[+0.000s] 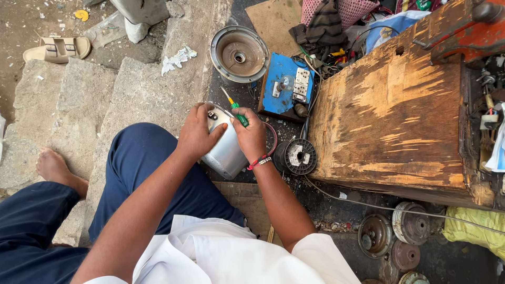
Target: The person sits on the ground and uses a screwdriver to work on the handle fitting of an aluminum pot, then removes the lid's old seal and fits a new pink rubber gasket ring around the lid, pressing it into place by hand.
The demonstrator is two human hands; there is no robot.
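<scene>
We sit on stone steps [131, 89] and look down at our two hands. Our left hand [197, 134] lies on top of a shiny metal pot [226, 152], with its fingers curled over the rim. The pot rests by our knee, tipped on its side, just at the edge of the steps. Our right hand [251, 135] wraps around a green screwdriver [235, 108]. The thin tip sticks up and away from us, over the pot. A red thread sits on that wrist.

Just beside our right hand lies a small black round part [298, 156]. Past the pot we see a round metal dish [240, 53] and a blue board [286, 84] with a switch. A big worn wooden box [389, 110] stands on the right. A tan sandal [58, 48] lies far off on the left.
</scene>
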